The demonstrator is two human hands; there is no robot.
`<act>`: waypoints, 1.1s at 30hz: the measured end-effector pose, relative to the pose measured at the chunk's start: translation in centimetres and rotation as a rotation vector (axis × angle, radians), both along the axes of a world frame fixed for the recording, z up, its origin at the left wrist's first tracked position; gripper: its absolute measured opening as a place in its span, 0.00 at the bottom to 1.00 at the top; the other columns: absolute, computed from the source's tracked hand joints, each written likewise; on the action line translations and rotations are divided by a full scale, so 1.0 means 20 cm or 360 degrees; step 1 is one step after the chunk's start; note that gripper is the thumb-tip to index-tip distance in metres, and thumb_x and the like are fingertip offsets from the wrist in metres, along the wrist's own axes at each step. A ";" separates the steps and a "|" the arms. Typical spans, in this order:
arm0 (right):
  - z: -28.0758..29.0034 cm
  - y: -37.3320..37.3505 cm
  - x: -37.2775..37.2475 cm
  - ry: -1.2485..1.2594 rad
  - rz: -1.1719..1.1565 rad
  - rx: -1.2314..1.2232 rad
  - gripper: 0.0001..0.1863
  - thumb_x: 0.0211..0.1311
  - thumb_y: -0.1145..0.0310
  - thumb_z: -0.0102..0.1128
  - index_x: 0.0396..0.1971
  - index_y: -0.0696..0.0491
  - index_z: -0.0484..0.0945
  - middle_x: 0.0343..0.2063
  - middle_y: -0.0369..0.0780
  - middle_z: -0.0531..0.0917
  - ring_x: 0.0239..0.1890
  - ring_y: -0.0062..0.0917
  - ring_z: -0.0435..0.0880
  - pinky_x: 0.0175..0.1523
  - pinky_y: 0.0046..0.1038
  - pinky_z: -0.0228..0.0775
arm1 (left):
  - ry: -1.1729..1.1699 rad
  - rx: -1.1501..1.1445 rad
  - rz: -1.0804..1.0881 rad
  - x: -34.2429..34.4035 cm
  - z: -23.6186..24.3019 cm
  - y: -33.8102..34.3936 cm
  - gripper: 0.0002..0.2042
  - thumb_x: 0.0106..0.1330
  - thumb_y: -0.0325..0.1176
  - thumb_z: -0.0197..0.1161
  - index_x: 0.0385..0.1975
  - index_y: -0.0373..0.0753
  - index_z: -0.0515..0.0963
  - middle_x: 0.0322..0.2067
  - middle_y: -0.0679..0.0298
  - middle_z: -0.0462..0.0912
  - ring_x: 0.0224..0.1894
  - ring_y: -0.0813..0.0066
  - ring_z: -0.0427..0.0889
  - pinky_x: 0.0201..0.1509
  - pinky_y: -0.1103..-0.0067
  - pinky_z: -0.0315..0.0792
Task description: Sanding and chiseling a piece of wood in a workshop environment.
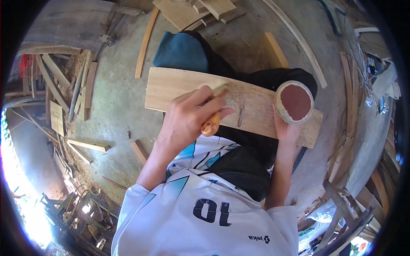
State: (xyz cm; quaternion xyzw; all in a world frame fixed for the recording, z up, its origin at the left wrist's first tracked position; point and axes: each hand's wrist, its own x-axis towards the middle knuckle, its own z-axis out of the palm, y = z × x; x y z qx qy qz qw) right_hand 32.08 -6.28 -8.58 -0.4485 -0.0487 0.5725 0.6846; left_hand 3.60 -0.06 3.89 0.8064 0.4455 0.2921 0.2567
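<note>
Across my lap lies a long pale wooden board [179,87], its right half looking rougher and darker, with a short dark mark near the middle. My left hand [185,113] is closed round a small tool with an orange-brown handle [211,127]. The tool's far end is blurred over the board, and I cannot tell its shape. At the board's right part, my right hand [287,131] grips a round cup [280,104] with a crusted pale rim. Its inside shows reddish brown. Most of the right-hand fingers are hidden behind the cup.
A blue-green cloth-like patch [181,51] covers my left knee. Loose planks [188,15] lie on the concrete floor ahead, and a long strip [297,40] runs to the far right. Wood scraps [87,145] lie at left. A large log-like timber [369,145] stands at right.
</note>
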 end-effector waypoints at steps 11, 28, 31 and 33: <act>0.03 0.02 0.00 0.0062 -0.0053 -0.0011 0.27 0.72 0.50 0.54 0.66 0.43 0.68 0.66 0.36 0.71 0.68 0.36 0.69 0.73 0.50 0.59 | 0.0128 -0.0267 -0.0236 -0.04 0.11 0.07 0.09 0.55 0.34 0.75 0.28 0.36 0.84 0.26 0.65 0.80 0.28 0.69 0.81 0.31 0.75 0.73; 0.03 0.03 0.00 0.0111 -0.0044 -0.0034 0.24 0.76 0.54 0.49 0.65 0.49 0.68 0.65 0.41 0.72 0.66 0.38 0.71 0.72 0.50 0.60 | -0.0208 -0.0903 -0.0318 -0.29 0.09 0.18 0.05 0.59 0.27 0.72 0.29 0.33 0.84 0.26 0.61 0.83 0.30 0.74 0.81 0.34 0.78 0.72; 0.03 0.03 -0.02 0.0115 -0.0077 -0.0082 0.24 0.76 0.55 0.49 0.65 0.50 0.68 0.65 0.41 0.72 0.66 0.38 0.71 0.73 0.50 0.60 | -0.0399 -0.0925 0.0017 -0.27 0.07 0.17 0.04 0.60 0.26 0.71 0.28 0.33 0.84 0.26 0.61 0.83 0.28 0.76 0.81 0.33 0.79 0.73; 0.03 0.03 -0.01 0.0153 -0.0094 -0.0077 0.24 0.75 0.56 0.49 0.65 0.50 0.68 0.65 0.41 0.72 0.66 0.38 0.71 0.73 0.49 0.60 | -0.0280 -0.0812 -0.0150 -0.31 0.08 0.18 0.04 0.61 0.25 0.70 0.28 0.32 0.83 0.27 0.62 0.83 0.29 0.78 0.81 0.33 0.80 0.73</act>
